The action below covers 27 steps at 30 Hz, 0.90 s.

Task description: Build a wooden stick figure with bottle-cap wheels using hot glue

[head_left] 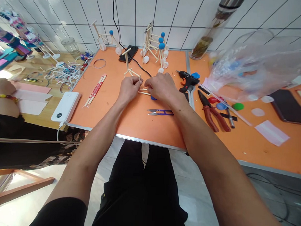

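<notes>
Wooden stick frame pinched in left hand, right hand unclear, brown matter inside clear bottle.

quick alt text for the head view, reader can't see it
A person's left hand pinches a wooden-stick frame at an orange table, the right hand close beside it. Snips, pliers and a glue gun lie nearby.

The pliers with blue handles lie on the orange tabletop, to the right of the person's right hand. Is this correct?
Not entirely: the head view shows that the pliers have red handles, not blue ones. They do lie on the orange tabletop, to the right of the person's right hand.
</notes>
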Available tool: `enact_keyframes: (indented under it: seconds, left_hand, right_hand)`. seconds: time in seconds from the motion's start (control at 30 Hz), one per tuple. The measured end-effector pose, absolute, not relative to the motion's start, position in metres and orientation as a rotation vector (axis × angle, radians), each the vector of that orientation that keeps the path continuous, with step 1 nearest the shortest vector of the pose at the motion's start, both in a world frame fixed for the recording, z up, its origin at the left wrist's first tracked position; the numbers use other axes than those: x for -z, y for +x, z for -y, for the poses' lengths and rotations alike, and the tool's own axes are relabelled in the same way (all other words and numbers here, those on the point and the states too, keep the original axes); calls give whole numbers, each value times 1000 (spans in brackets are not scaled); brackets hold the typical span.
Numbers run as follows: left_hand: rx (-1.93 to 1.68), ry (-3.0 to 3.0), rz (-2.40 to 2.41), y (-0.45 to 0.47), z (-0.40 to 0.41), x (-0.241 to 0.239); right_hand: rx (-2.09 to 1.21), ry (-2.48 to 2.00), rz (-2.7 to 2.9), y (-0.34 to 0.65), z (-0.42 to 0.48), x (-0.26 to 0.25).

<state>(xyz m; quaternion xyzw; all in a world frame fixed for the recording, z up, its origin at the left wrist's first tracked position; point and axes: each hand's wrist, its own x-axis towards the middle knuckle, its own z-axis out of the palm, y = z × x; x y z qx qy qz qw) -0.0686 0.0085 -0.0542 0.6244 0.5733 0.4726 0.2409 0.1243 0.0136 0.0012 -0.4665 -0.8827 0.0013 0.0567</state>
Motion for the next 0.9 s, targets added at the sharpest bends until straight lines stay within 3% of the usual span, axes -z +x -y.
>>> enact_keyframes:
  seconds: [0.37,0.9]
  left_hand:
    - [-1291,1643,-1564,-68,-6,50]
    - [-1325,1625,-1534,-67,-3,47]
  right_hand:
    - [-53,-1339,2543,126,-35,22]
    - [-357,-1269,2256,173,-23,17]
